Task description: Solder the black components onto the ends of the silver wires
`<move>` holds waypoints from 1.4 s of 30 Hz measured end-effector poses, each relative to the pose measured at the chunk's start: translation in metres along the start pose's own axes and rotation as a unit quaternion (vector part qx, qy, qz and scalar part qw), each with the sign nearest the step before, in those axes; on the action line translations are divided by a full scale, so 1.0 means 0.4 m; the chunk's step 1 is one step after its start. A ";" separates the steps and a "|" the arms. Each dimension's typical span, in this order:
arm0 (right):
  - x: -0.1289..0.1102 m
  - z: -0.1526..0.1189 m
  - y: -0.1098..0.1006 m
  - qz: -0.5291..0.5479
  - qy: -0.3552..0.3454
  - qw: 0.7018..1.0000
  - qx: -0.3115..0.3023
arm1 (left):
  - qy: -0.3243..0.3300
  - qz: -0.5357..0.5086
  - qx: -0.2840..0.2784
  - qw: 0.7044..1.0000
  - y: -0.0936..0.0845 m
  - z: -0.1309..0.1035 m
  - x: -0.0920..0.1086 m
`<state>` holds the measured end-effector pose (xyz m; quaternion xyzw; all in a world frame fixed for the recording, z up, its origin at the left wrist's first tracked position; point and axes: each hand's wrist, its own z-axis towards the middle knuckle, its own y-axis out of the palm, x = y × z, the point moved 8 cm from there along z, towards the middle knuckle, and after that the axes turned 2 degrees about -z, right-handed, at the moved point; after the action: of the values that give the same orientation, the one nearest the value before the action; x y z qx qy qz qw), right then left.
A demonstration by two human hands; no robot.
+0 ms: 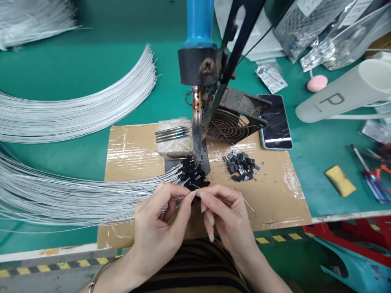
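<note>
My left hand (166, 224) pinches a thin wire between thumb and forefinger, at the front of the cardboard (131, 150). The fingertips of my right hand (227, 215) meet it there, closed on thin wire, with loose wire ends sticking out past the fingers. Just behind both hands lies a heap of black pieces (191, 175) on the ends of a white wire bundle (91, 195). Above the heap, the metal tip (197, 134) of a blue-handled soldering iron (200, 24) points down. Small loose black pieces (241, 166) lie to the right.
A second wire bundle (91, 114) curves at the left. Behind the cardboard stand a fan (229, 126) and a phone (276, 122). Farther right are a white cup (342, 93), a yellow sponge (340, 181), screwdrivers and plastic bags.
</note>
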<state>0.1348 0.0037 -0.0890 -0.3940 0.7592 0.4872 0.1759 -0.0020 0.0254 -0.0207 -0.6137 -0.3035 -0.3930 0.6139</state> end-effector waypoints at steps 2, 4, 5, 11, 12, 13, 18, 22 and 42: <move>0.000 0.000 0.002 0.005 -0.005 1.000 0.003 | 0.010 0.004 0.012 1.000 0.000 0.000 0.004; 0.003 -0.001 0.003 0.012 -0.008 1.000 0.012 | 0.016 0.009 0.026 0.999 0.001 -0.001 0.006; 0.004 -0.002 0.003 0.017 -0.011 1.000 0.020 | 0.019 0.009 0.033 0.999 0.002 -0.002 0.006; 0.019 -0.009 0.010 0.046 -0.016 0.998 0.044 | 0.009 -0.013 0.044 0.999 0.011 -0.011 -0.003; 0.021 -0.010 0.012 0.050 -0.018 0.998 0.044 | 0.003 -0.017 0.043 0.999 0.012 -0.012 -0.006; 0.023 -0.010 0.014 0.054 -0.020 0.998 0.041 | -0.004 -0.020 0.041 0.999 0.013 -0.013 -0.010; 0.015 -0.019 0.003 0.017 -0.036 0.999 0.014 | -0.043 -0.034 0.020 0.998 0.010 -0.007 -0.027; -0.065 -0.049 -0.069 -0.114 -0.153 0.980 0.060 | -0.089 -0.056 0.039 0.994 -0.013 0.001 -0.046; -0.213 -0.076 -0.117 -0.679 -0.388 0.589 0.203 | -0.059 -0.041 0.027 0.997 -0.012 0.009 -0.035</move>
<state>0.2278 0.0033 -0.0474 -0.5225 0.2109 0.1664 0.8092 -0.0131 0.0307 -0.0300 -0.6060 -0.3749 -0.3725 0.5945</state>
